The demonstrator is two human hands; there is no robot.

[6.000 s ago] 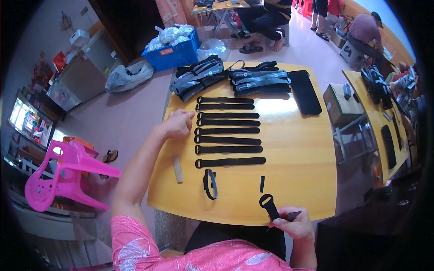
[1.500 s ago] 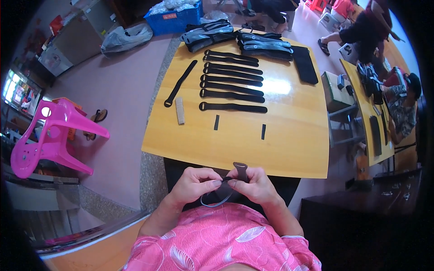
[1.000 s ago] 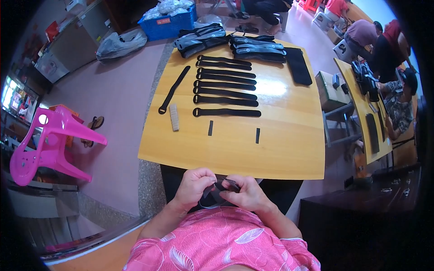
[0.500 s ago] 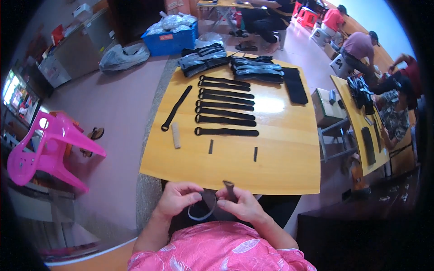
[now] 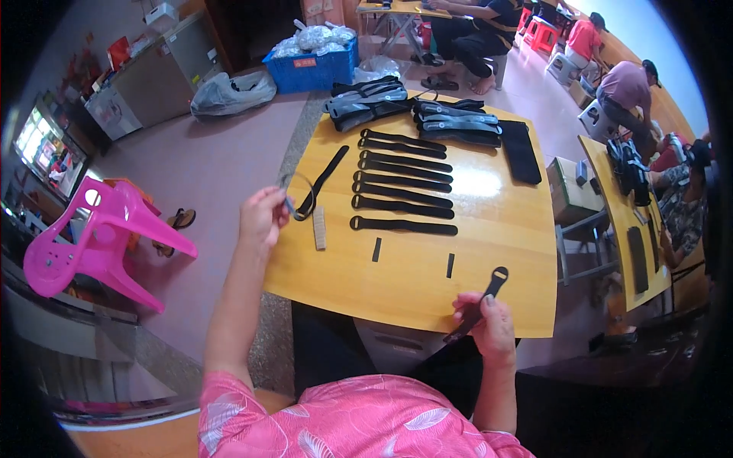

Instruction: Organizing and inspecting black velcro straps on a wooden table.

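My left hand [image 5: 263,217], fingers closed, pinches a thin grey loop [image 5: 289,206] over the table's left edge. Just beyond it lies a single black strap [image 5: 331,169] with a ring end, and beside that a beige segmented strip [image 5: 319,229]. My right hand [image 5: 492,324] grips another black strap [image 5: 495,283], ring end up, at the table's near right edge. Several like straps [image 5: 405,226] lie in a row mid-table, rings to the left. Two short dark strips [image 5: 376,249] rest nearer to me.
Bundles of black and grey straps [image 5: 458,126] and a flat black piece [image 5: 522,153] lie at the table's [image 5: 366,294] far side. A pink stool [image 5: 114,229] stands left, a blue crate [image 5: 313,70] behind. At right is another table [image 5: 622,229]; several people sit beyond.
My hands have moved apart from in front of my body. The left carried the loop forward and left over the table; the right moved right with the strap. The view shifted slightly.
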